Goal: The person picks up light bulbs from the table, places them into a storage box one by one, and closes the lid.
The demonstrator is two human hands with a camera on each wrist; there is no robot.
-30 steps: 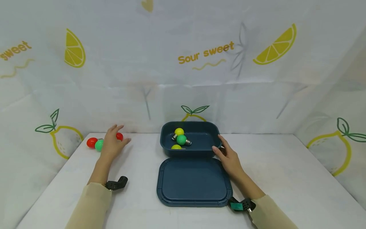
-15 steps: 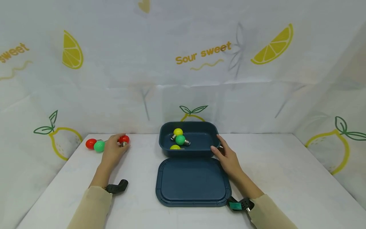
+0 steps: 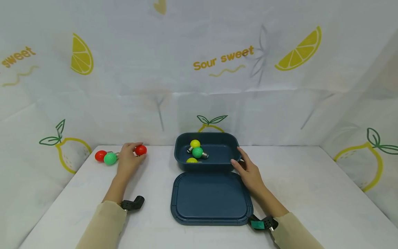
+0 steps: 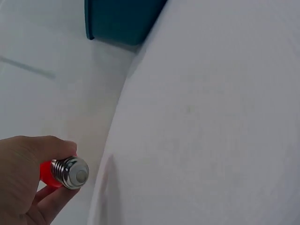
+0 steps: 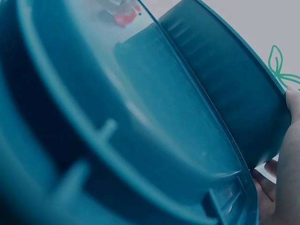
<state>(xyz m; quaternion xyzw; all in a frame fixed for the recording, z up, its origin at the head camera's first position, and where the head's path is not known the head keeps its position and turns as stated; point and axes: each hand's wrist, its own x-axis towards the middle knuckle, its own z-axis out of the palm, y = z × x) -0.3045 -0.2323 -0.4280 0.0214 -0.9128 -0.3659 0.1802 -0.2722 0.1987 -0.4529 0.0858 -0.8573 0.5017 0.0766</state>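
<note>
On the left side of the table, my left hand point(image 3: 127, 160) pinches a red light bulb point(image 3: 141, 150) between thumb and fingers. The left wrist view shows this bulb's silver screw base point(image 4: 71, 172) pointing toward the camera. My right hand point(image 3: 250, 173) grips the right front corner of a dark blue open box point(image 3: 206, 167), thumb at the front rim and fingers along the side. Inside the box lie a green bulb point(image 3: 197, 152) and two yellow bulbs point(image 3: 195, 143); the nearer yellow one is partly hidden by the front wall.
Directly in front of the box lies its flat dark blue lid point(image 3: 212, 197). Another red bulb point(image 3: 100, 156) and a green bulb point(image 3: 110, 159) rest at the table's far left. A white cloth printed with lemons point(image 3: 140, 103) stands behind the table.
The left hand's fingers, spread around the red bulb a second ago, have closed on it. Hand and bulb have moved a little to the right. The right hand stays on the box.
</note>
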